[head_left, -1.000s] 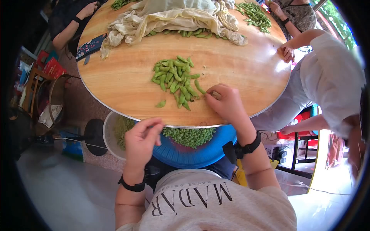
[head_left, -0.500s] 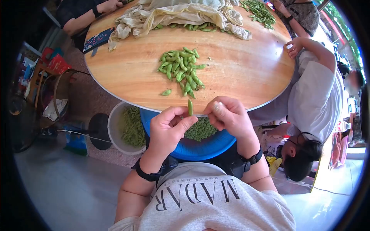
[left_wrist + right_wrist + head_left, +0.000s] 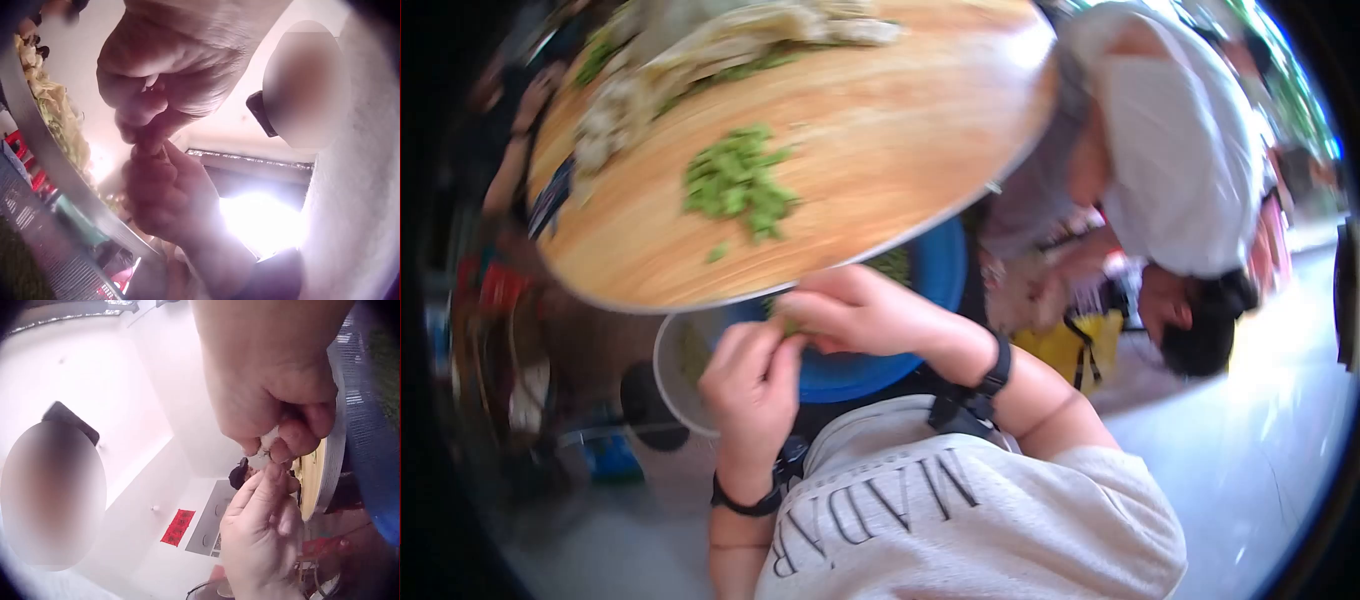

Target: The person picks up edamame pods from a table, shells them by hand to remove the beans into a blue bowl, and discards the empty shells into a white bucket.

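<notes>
1. Over the left part of the blue basin (image 3: 850,378), just outside the rim of the wooden table (image 3: 880,150), two hands meet around what looks like a green pod (image 3: 792,326); blur hides its ends.
2. Taking that pod as the clock's centre in the head view, the pod pile (image 3: 735,180) lies on the table at 11 o'clock, a stray pod (image 3: 717,252) near it between 10 and 11, and the pale tub (image 3: 685,405) at 8.
3. My reading is that the pod is being split and emptied. Best done with the thumb tips on the seam, pressing rather than tearing, so that nothing shoots out sideways.
4. It would help to tip the split side toward 3 o'clock, where the basin's middle lies, and away from the tub.
5. Left hand (image 3: 750,385), its wrist between 6 and 7 o'clock: fingers bent inward, thumb brought close, apparently pinching the pod.
6. Right hand (image 3: 865,310), its wrist between 3 and 4: fingers curled, tips gathered on the same pod, hardly any gap. Both wrist views show the two hands' fingertips meeting; which finger bears on the pod, I cannot tell.
</notes>
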Demonstrator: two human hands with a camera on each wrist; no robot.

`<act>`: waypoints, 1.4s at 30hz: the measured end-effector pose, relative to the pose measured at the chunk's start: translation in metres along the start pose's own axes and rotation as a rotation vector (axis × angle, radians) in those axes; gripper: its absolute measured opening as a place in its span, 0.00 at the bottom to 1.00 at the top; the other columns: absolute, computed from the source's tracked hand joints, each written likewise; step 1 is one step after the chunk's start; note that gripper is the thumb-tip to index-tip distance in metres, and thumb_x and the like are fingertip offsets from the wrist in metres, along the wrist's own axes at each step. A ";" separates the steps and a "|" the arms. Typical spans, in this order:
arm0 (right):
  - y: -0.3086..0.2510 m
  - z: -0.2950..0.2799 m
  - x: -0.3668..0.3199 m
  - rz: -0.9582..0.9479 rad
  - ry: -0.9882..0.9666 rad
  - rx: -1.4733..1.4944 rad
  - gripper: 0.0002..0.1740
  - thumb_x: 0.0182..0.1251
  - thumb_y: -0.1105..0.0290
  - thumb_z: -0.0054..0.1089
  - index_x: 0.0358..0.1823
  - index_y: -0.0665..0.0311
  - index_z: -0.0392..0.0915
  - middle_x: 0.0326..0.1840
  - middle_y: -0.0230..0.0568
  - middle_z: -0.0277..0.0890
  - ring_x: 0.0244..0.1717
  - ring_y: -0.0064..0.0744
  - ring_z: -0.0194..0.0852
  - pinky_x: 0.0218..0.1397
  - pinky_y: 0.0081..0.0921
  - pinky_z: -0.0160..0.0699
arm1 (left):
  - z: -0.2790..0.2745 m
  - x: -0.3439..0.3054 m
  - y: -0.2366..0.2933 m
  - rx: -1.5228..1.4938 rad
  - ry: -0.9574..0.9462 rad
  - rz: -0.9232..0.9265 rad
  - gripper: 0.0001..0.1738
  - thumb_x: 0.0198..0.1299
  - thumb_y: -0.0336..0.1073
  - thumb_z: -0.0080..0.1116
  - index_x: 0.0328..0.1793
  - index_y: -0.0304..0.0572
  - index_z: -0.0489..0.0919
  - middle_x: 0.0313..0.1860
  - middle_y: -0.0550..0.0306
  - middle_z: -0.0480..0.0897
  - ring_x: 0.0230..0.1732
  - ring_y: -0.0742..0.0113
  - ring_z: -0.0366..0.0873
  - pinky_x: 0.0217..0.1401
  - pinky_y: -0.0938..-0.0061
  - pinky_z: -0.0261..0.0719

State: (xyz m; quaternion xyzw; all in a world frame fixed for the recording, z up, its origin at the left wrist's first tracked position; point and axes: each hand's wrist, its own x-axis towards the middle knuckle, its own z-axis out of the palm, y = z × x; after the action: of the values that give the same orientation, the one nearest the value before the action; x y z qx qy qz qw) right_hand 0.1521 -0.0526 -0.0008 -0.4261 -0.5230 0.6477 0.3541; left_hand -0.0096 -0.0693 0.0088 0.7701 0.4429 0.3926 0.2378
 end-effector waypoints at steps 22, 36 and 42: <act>0.044 -0.022 -0.028 -0.275 0.091 -0.344 0.22 0.57 0.55 0.58 0.24 0.72 0.71 0.20 0.56 0.71 0.26 0.55 0.72 0.28 0.39 0.69 | 0.020 -0.008 -0.037 -0.854 -0.292 -0.739 0.10 0.62 0.34 0.50 0.37 0.31 0.73 0.23 0.57 0.75 0.11 0.83 0.59 0.11 0.90 0.49; 0.050 -0.023 -0.021 -0.164 0.066 -0.108 0.19 0.40 0.63 0.65 0.28 0.73 0.75 0.24 0.50 0.73 0.28 0.42 0.75 0.31 0.32 0.71 | 0.027 -0.015 -0.024 -0.382 -0.256 -0.548 0.09 0.63 0.34 0.51 0.34 0.36 0.76 0.19 0.66 0.70 0.13 0.88 0.54 0.14 0.89 0.45; 0.057 -0.019 -0.013 -0.037 -0.043 0.107 0.15 0.40 0.66 0.64 0.27 0.70 0.75 0.25 0.40 0.74 0.30 0.29 0.73 0.31 0.27 0.70 | 0.020 -0.015 -0.019 -0.386 -0.247 -0.603 0.09 0.63 0.34 0.52 0.34 0.36 0.76 0.18 0.66 0.70 0.16 0.86 0.57 0.17 0.89 0.49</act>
State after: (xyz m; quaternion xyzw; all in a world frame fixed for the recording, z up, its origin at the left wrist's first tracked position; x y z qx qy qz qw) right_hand 0.1734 -0.0685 -0.0561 -0.3830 -0.5028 0.6770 0.3770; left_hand -0.0071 -0.0738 -0.0225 0.5877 0.5355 0.2856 0.5351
